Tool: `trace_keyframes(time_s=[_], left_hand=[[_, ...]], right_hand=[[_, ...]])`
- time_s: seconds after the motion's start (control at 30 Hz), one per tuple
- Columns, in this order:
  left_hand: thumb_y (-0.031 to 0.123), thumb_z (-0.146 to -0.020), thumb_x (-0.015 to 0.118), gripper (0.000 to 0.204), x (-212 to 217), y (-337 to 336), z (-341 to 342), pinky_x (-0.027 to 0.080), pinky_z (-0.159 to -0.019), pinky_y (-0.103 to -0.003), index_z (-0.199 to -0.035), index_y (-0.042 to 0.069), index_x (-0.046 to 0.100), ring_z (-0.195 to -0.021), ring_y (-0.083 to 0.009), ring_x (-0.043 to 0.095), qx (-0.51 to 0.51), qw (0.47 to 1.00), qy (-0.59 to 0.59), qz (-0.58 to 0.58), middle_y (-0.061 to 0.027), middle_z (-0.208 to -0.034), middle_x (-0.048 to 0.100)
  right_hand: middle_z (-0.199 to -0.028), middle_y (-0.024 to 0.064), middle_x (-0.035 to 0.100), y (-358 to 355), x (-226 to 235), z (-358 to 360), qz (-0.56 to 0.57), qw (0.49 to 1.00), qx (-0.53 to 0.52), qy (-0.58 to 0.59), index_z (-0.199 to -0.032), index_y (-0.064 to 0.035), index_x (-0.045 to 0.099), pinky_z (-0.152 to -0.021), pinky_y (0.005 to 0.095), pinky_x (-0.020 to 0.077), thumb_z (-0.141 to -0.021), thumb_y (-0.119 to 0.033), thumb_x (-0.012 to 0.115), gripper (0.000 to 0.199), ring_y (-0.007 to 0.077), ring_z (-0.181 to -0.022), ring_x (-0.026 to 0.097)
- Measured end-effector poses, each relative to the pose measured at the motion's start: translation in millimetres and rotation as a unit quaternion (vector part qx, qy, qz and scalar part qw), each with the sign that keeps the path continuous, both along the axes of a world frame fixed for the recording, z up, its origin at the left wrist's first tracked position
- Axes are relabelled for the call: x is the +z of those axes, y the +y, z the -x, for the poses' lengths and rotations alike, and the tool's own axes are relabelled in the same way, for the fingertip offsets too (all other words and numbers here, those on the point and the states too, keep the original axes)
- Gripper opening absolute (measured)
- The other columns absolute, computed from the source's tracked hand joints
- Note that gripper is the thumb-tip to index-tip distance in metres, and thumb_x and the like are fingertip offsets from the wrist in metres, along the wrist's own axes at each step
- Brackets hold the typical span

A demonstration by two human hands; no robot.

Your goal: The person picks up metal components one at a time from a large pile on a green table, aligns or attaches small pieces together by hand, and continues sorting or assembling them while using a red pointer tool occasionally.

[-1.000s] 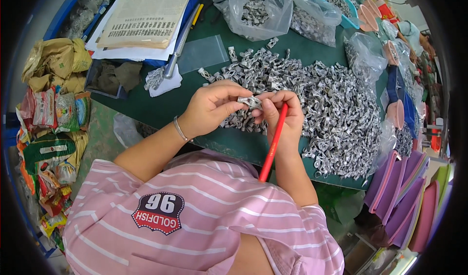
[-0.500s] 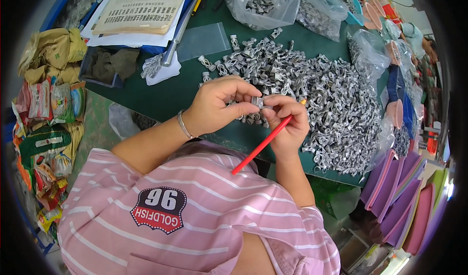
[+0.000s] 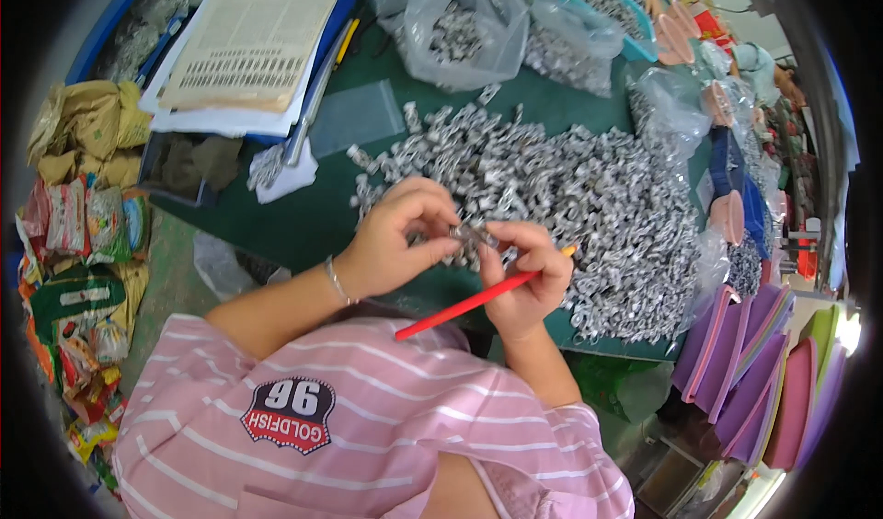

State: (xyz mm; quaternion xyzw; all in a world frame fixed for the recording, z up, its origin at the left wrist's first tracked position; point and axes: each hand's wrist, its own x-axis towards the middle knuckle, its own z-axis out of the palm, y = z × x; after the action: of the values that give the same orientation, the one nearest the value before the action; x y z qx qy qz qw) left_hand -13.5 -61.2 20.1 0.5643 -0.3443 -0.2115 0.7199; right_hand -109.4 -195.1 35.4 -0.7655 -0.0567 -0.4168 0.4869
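Above the table's near edge, my left hand [image 3: 400, 234] pinches a small grey metal part [image 3: 470, 235] between thumb and fingers. My right hand [image 3: 524, 275] grips the other side of that part with its fingertips. A slim red stick, shaped like a pen [image 3: 460, 311], is also tucked in the right hand; its yellow end pokes out past the knuckles and its red end slants down to the left. Just beyond the hands spreads a big heap of similar grey metal parts [image 3: 625, 234]. Fingers hide much of the held part.
Clear bags of metal parts [image 3: 464, 36] and a turquoise basket [image 3: 607, 4] stand at the back of the green table [image 3: 276, 197]. Papers [image 3: 258, 40], a flat plastic bag [image 3: 349, 119] and a dark bin [image 3: 189, 165] lie left. Purple pieces [image 3: 736, 363] stand right.
Both hands sit slightly lower and further left in the view, as the whole scene has shifted. The held part has turned between the fingers, and the red stick lies at a flatter slant.
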Motion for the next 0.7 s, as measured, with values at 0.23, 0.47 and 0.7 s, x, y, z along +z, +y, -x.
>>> trace_keyframes(time_s=[0.23, 0.47, 0.7], left_hand=[[0.010, -0.087, 0.055, 0.012, 130, -40, 50, 0.042, -0.074, -0.028, -0.091, 0.000, 0.057, -0.084, -0.0139, 0.054, -0.444, 0.836, 0.116, 0.302, -0.0076, -0.087, 0.057], [0.021, -0.090, 0.051, 0.030, 198, -53, 103, 0.043, -0.079, -0.025, -0.104, -0.005, 0.057, -0.090, -0.0140, 0.056, -0.706, 0.591, 0.247, 0.303, -0.0125, -0.097, 0.061], [0.021, -0.089, 0.051, 0.029, 181, -60, 76, 0.043, -0.079, -0.026, -0.103, -0.004, 0.057, -0.089, -0.0145, 0.056, -0.666, 0.672, 0.181, 0.270, -0.0114, -0.097, 0.061]], right_hand=[[-0.088, 0.0157, 0.060, -92, 39, -55, 0.110, 0.982, -0.146, -0.044, -0.078, -0.0075, 0.033, -0.067, 0.0232, 0.0446, -0.077, 0.007, 0.061, 0.031, 0.0129, -0.076, 0.054], [-0.081, 0.0084, 0.057, -225, 90, -168, 0.140, 0.954, -0.223, -0.139, -0.075, -0.0025, 0.043, -0.064, 0.0247, 0.0451, -0.076, 0.000, 0.064, 0.021, 0.0124, -0.069, 0.051], [-0.070, 0.0125, 0.057, -280, 62, -208, 0.289, 0.908, -0.243, 0.184, -0.079, -0.0030, 0.048, -0.061, 0.0318, 0.0444, -0.077, -0.015, 0.066, 0.022, 0.0249, -0.064, 0.056]])
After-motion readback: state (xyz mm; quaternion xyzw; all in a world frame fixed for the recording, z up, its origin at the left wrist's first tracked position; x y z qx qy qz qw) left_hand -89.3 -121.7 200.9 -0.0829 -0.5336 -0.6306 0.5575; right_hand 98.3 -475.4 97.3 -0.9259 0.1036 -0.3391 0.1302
